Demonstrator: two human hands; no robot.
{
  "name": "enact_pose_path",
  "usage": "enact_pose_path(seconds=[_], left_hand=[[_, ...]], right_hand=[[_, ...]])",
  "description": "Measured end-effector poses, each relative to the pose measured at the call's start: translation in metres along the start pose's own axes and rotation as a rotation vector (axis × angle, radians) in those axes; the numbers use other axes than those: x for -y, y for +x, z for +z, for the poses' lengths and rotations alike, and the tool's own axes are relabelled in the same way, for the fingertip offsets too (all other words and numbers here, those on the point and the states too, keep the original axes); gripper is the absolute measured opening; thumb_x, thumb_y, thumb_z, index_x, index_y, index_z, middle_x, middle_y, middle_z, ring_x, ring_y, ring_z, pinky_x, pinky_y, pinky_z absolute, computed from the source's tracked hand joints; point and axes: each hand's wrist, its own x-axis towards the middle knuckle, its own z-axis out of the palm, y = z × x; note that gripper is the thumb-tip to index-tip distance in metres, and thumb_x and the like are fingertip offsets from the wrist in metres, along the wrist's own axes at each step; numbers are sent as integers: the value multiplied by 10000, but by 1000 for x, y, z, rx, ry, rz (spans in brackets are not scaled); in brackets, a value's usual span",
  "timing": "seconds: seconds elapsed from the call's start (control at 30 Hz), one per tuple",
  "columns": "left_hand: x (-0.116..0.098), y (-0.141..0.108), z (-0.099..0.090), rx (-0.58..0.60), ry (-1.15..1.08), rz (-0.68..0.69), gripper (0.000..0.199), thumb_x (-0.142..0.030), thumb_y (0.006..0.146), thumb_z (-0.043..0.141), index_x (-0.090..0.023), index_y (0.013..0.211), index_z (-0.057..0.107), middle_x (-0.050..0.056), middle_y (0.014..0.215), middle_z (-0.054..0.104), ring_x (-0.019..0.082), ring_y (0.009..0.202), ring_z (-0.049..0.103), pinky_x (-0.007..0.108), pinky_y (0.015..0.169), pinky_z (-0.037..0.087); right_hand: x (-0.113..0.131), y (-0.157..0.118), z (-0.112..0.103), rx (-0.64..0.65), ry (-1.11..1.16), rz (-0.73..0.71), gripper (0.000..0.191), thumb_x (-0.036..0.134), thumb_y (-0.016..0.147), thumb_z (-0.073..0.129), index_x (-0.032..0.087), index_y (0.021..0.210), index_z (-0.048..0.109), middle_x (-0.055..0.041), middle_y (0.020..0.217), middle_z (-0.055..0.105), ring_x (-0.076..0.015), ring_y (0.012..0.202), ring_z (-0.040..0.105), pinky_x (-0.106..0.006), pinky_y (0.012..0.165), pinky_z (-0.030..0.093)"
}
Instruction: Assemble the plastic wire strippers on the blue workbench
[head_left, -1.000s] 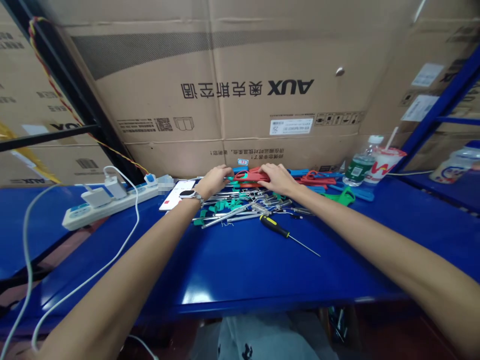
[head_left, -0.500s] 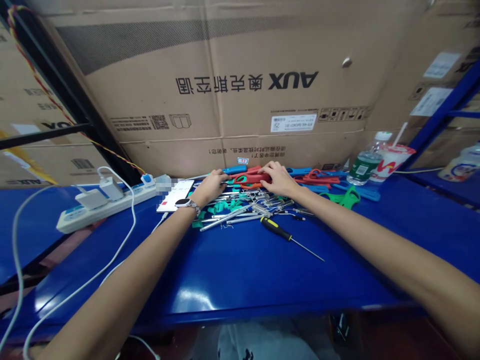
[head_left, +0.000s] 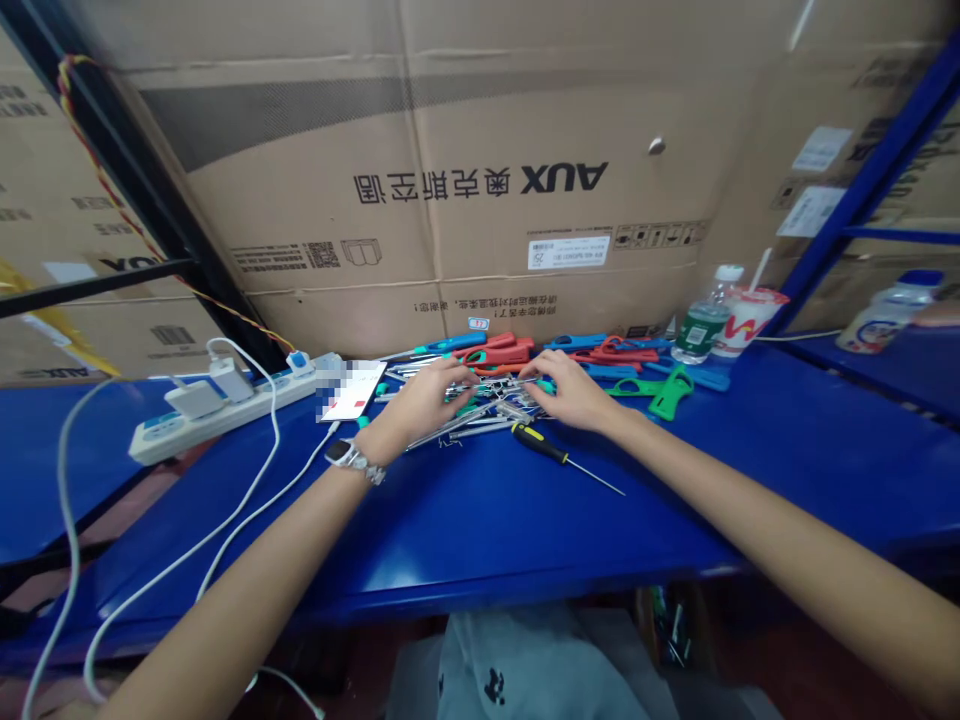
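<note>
My left hand [head_left: 431,397], with a watch on the wrist, reaches over the left part of a pile of metal rods and small parts [head_left: 480,418]. Its fingers are bent and apart, touching or just above the parts. My right hand [head_left: 574,390] is over the right side of the same pile, thumb and fingers spread with a gap between them. Nothing clearly shows in either hand. Behind the hands lie red plastic handles [head_left: 499,352] and a blue handle [head_left: 461,342]. A black and yellow screwdriver [head_left: 540,440] lies in front of the pile.
Blue and red plastic pieces [head_left: 619,350] and a green piece [head_left: 671,392] lie to the right. Beyond stand a water bottle [head_left: 701,325] and a cup with a straw [head_left: 750,318]. A phone [head_left: 352,392] and a power strip [head_left: 255,405] with cables sit left; cardboard [head_left: 450,240] rises behind.
Both hands have drawn back from the red handles toward the small metal parts. My right hand has left the red handle it was on. The camera view has shifted slightly.
</note>
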Motion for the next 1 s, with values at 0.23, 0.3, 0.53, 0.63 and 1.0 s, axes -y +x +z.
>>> enact_pose_path(seconds=[0.23, 0.3, 0.53, 0.63, 1.0], left_hand=[[-34, 41, 37, 103, -17, 102, 130, -196, 972, 577, -183, 1020, 697, 82, 1017, 723, 247, 988, 662, 388, 888, 529], [-38, 65, 53, 131, 2, 87, 128, -196, 968, 578, -181, 1004, 700, 87, 1027, 724, 251, 1000, 667, 380, 892, 532], [-46, 139, 103, 132, 41, 13, 182, -201, 937, 601, -155, 1098, 673, 127, 1123, 678, 276, 1053, 662, 391, 936, 537], [-54, 163, 117, 134, 52, 19, 266, -208, 929, 612, -143, 1186, 636, 146, 1173, 651, 296, 1131, 631, 415, 993, 518], [-56, 210, 144, 200, 92, 18, 235, -179, 906, 629, -176, 1141, 646, 132, 1095, 715, 286, 1025, 683, 379, 911, 532]], right_hand=[[-16, -47, -26, -16, -103, 215, 198, 159, 901, 526, 217, 1016, 676, -86, 1086, 703, -272, 1085, 610, -464, 956, 469], [-29, -56, -38, -22, -181, 306, 239, 149, 892, 517, 219, 1056, 677, -96, 1141, 699, -290, 1126, 596, -484, 961, 460], [-78, -67, -76, -55, -386, 538, 382, 175, 880, 506, 198, 1235, 644, -158, 1299, 642, -356, 1206, 547, -539, 960, 449], [-103, -62, -87, -64, -428, 558, 471, 160, 870, 502, 194, 1328, 604, -172, 1365, 616, -371, 1254, 531, -562, 983, 440], [-141, -51, -80, 20, -412, 416, 413, 142, 880, 546, 213, 1271, 660, -134, 1294, 687, -327, 1198, 584, -546, 1017, 381]])
